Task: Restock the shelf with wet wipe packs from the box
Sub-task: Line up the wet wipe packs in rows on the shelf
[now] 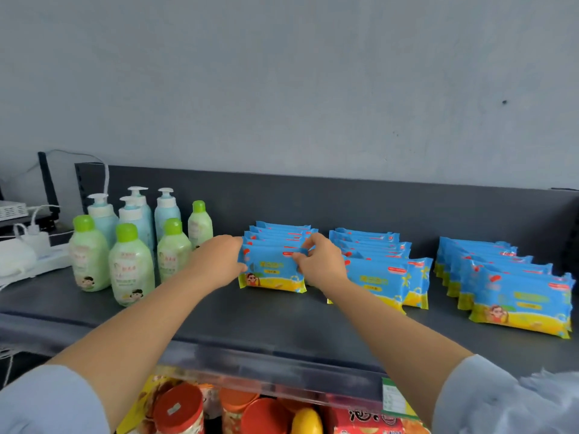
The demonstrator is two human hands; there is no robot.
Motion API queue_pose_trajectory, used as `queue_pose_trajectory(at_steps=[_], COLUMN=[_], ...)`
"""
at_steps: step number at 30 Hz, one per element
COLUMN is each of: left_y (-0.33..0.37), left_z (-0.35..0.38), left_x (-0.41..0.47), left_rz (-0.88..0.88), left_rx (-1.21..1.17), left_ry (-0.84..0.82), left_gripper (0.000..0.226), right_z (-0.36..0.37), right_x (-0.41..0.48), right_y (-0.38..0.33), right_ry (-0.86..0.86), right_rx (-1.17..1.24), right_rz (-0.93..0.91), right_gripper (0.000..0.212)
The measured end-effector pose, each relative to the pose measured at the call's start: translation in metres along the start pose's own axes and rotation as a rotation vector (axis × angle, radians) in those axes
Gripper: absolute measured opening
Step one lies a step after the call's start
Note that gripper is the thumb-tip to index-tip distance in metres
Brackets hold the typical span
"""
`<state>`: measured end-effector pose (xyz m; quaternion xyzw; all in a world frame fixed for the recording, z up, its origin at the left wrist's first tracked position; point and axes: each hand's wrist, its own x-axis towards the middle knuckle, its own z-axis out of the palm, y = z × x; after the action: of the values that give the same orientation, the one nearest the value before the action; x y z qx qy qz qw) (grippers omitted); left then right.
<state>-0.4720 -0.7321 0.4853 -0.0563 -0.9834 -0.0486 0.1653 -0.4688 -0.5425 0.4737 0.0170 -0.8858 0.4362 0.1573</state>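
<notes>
- Our left hand (pixel 219 260) grasps the nine-o'clock end of the front blue-and-yellow plastic wet wipe pack (pixel 271 275).
- Our right hand (pixel 319 261) pinches its top edge at three o'clock.

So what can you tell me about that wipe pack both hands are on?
The front wet wipe pack is a glossy plastic pouch, blue above and yellow below, with a cartoon figure. It stands upright on the dark shelf, fronting the leftmost row. The left hand holds its left end; the right hand pinches its upper right edge.
</notes>
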Motion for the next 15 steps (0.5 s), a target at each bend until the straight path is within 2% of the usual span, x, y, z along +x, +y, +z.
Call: queue_pose_trajectory(at_steps=[3, 5, 9, 12, 15], left_y=[-0.005, -0.007, -0.012, -0.014, -0.013], left_z=[0.008, 0.013, 0.019, 0.018, 0.018], left_x=[0.013, 0.019, 0.030, 0.037, 0.040], left_rz=[0.057, 0.082, 0.123, 0.168, 0.187], left_rx=[-0.015, -0.017, -0.067, -0.164, -0.211], left_ry=[0.006, 0.030, 0.054, -0.051, -0.121], left_gripper=[0.030, 0.035, 0.076, 0.087, 0.095], right_z=[0.002, 0.003, 0.002, 0.000, -0.003], right_x=[0.002, 0.004, 0.007, 0.006, 0.012], right_y=[-0.002, -0.004, -0.004, -0.006, -0.011], right_ry=[0.026, 0.041, 0.052, 0.013, -0.092], right_rx=[-0.294, -0.396, -0.552, -0.680, -0.870], right_rz=[-0.083, -0.114, -0.188, -0.320, -0.313], right_gripper=[0.019, 0.020, 0.027, 0.053, 0.078])
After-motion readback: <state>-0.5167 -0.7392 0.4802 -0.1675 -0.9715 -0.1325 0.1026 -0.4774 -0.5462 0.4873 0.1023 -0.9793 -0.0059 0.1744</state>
